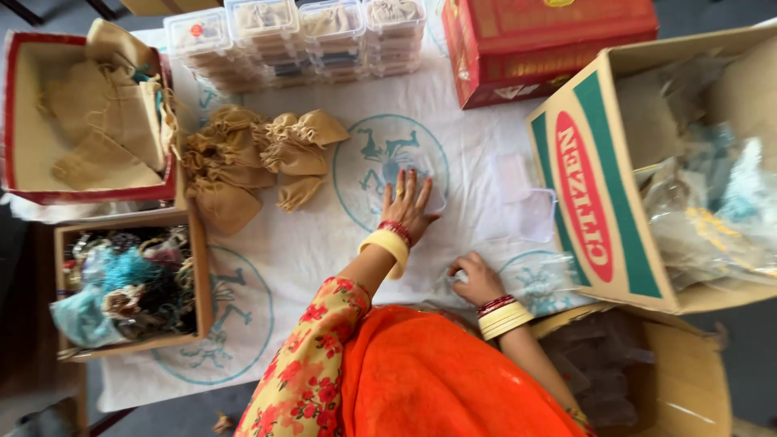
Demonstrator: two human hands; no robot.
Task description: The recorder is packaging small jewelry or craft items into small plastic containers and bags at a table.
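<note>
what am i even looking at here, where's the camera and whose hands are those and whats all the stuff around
There is no machine here: a person works with two bare hands, and the one picture comes from a camera worn on their head, looking straight down. The left hand lies flat on the white printed cloth covering the table. The right hand rests on a clear plastic bag; whether it has a grip on it I cannot tell. A clear lidded box lies just past it. Around them are a heap of small burlap pouches, a red box of flat pouches, a wooden box of jumbled trinkets, stacked clear containers, and a big carton of plastic packets.
</note>
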